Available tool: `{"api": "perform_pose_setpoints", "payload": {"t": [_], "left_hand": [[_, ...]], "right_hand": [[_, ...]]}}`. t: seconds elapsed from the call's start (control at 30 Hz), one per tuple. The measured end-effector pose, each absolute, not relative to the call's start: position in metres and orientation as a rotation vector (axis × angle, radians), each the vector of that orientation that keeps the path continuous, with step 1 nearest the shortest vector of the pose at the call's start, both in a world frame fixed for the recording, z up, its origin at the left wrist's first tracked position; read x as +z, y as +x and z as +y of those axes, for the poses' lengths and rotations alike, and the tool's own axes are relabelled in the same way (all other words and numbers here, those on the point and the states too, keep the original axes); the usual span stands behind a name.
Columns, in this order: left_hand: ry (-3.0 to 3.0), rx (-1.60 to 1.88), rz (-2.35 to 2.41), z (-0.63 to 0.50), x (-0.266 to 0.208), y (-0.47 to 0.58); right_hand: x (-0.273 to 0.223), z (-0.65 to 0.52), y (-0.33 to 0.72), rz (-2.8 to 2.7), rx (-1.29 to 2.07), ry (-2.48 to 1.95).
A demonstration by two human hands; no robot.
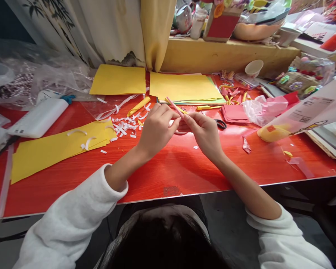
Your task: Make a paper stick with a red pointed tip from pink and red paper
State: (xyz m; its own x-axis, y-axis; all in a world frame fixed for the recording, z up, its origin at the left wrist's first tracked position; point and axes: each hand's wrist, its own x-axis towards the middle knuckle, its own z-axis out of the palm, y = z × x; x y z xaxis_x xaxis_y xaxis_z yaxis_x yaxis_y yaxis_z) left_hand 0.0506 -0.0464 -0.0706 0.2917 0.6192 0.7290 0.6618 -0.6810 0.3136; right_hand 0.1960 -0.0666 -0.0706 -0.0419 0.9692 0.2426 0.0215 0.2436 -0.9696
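a glossy red wood-grain table [162, 168] bears a neat stack of rectangular yellow paper sheets [182, 86] at its far side and long yellow paper strips [53, 151] at left. above its middle, the left hand [159, 127] and right hand [204, 132] meet, fingers curled nearly closed, fingertips pinching a slim pink paper strip [173, 105], tilted up leftward. small curled white paper scraps [126, 127] lie beyond the left wrist.

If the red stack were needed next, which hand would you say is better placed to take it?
Probably the right hand: the red stack lies to its right; the left hand is farther. Both seem to hold the pink strip, so the right might first need to let go.
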Motion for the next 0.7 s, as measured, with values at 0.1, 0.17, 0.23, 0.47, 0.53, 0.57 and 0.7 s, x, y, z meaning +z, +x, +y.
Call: {"api": "perform_pose_setpoints", "payload": {"t": [0.1, 0.17, 0.23, 0.47, 0.53, 0.57, 0.7], "left_hand": [[-2.478, -1.403, -1.252, -0.0463, -0.0708, 0.0510], [-2.476, -1.429, -1.268, -0.0464, -0.0706, 0.0509], [-2.481, -1.453, -1.286, -0.0466, -0.0700, 0.0508], [-2.520, -1.489, -1.328, -0.0462, -0.0695, 0.0503], [-2.516, -1.473, -1.330, -0.0460, -0.0699, 0.0504], [-2.511, -1.463, -1.334, -0.0460, -0.0700, 0.0505], [-2.521, -1.487, -1.361, -0.0464, -0.0699, 0.0520]], "right_hand": [[-0.0715, -0.0661, 0.1959, -1.355, 1.068, -1.036], [-0.0716, -0.0654, 0.1961, -1.348, 1.090, -1.027], [-0.0717, -0.0647, 0.1964, -1.343, 1.104, -1.011], [-0.0723, -0.0643, 0.1971, -1.357, 1.099, -1.028], [-0.0724, -0.0644, 0.1971, -1.355, 1.109, -1.019], [-0.0724, -0.0643, 0.1971, -1.352, 1.116, -1.009], [-0.0712, -0.0633, 0.1975, -1.343, 1.146, -0.981]]}}
